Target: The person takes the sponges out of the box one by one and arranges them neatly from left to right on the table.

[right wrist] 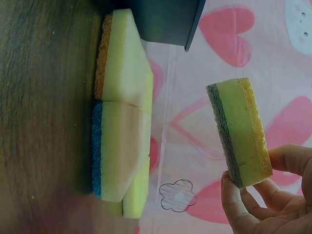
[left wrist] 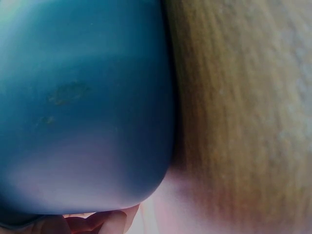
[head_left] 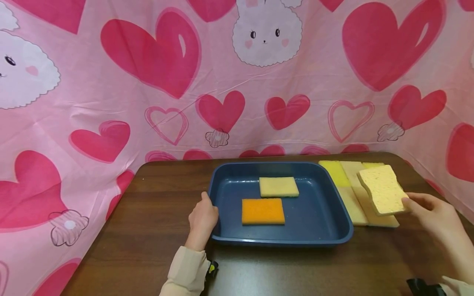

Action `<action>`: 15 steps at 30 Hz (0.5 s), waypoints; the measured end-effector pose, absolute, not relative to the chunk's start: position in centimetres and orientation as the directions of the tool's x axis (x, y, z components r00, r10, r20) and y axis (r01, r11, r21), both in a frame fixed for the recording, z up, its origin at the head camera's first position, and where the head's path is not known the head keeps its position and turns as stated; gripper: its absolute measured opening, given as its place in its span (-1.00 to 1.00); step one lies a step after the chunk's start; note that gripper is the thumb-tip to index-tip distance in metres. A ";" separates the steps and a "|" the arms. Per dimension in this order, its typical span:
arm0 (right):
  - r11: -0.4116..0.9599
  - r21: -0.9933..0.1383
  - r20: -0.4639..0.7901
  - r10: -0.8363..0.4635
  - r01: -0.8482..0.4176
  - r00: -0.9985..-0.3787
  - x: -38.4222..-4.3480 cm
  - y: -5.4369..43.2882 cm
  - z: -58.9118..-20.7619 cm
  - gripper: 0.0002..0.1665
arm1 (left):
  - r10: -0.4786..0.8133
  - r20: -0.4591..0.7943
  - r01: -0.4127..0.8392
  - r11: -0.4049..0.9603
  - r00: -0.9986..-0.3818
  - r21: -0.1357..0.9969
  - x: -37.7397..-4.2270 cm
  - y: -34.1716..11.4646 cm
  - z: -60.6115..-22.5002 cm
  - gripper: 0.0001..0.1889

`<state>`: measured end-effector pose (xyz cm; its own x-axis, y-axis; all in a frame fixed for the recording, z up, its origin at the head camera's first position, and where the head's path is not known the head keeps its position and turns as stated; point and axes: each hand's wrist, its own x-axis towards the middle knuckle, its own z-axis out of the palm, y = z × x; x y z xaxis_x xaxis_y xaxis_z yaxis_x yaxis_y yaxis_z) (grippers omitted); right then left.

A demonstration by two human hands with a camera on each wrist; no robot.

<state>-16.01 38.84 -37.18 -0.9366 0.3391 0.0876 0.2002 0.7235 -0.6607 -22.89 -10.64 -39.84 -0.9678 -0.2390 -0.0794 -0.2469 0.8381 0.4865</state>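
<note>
A dark blue rectangular baking pan (head_left: 307, 241) sits on the table, with an orange sponge (head_left: 263, 211) and a pale yellow sponge (head_left: 279, 187) lying flat inside. My left hand (head_left: 203, 218) grips the pan's left rim; in the left wrist view its curled fingers (left wrist: 112, 222) show below the pan wall. To the right of the pan, my right hand (head_left: 435, 211) pinches a light yellow sponge (head_left: 383, 190) by its edge, thumb on one face and fingers on the other. The right wrist view shows a dark grey-green scouring layer on this raised sponge.
Several yellow sponges (head_left: 349, 205) lie side by side against the pan's right side; in the right wrist view one has a blue scouring layer (right wrist: 97, 151), another a brown-orange one (right wrist: 103, 58). A pink heart-patterned cloth (head_left: 237, 82) hangs behind the brown table (head_left: 166, 193).
</note>
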 end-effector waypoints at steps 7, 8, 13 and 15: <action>0.680 -0.705 0.065 0.343 0.200 -0.937 -15.9 39.0 -37.2 -0.39 | -0.238 -0.087 -0.250 0.836 -0.967 0.488 -22.9 -10.7 -39.9 -0.51; 0.668 -0.716 0.054 0.345 0.205 -0.937 -15.9 39.1 -37.3 -0.36 | -0.238 -0.089 -0.251 0.835 -0.967 0.489 -22.9 -10.6 -39.9 -0.50; 0.658 -0.722 0.045 0.353 0.214 -0.935 -15.9 39.5 -37.5 -0.40 | -0.238 -0.092 -0.252 0.834 -0.967 0.490 -22.9 -10.6 -39.9 -0.49; 0.660 -0.721 0.051 0.357 0.213 -0.933 -16.0 39.6 -37.6 -0.42 | -0.236 -0.090 -0.249 0.834 -0.967 0.492 -22.9 -10.6 -39.8 -0.49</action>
<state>-15.97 39.64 -37.59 -0.9329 0.3566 0.0508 0.2130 0.6599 -0.7205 -22.89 -10.64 -39.85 -0.9675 -0.2364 -0.0897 -0.2495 0.8342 0.4919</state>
